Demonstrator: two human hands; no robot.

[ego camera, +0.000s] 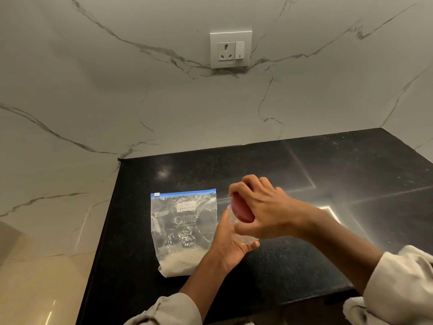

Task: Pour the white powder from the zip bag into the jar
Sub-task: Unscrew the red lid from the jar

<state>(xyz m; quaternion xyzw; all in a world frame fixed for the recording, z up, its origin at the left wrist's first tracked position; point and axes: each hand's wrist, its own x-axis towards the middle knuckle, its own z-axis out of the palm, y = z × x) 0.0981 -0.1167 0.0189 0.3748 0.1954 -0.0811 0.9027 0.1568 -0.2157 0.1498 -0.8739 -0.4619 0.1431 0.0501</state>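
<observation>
Here we list what lies on the black speckled countertop (304, 184).

Item one: a clear zip bag (184, 228) with a blue seal strip along its top edge, lying flat near the counter's left edge. A white label carries handwriting that we read as "MILK POWDER". Below it sits a pale printed logo whose letters we cannot make out with certainty. The white powder (180, 261) is heaped in the bottom of the bag; the upper part is crumpled and see-through.

Item two: a clear jar (236, 227), just right of the bag and held above the counter, tilted. Its red lid (241, 211) is on the mouth.

Item three: our left hand (230, 245), fingers curled round the jar's body from below, the palm turned up.

Item four: our right hand (262, 205), fingers and thumb bent over the red lid and gripping its rim from above.

Item five: pale rolled sleeves at both forearms.

Item six: a white marble-veined wall (117, 102) behind the counter, bearing a white socket plate (230, 50) with one three-pin outlet and one switch.
</observation>
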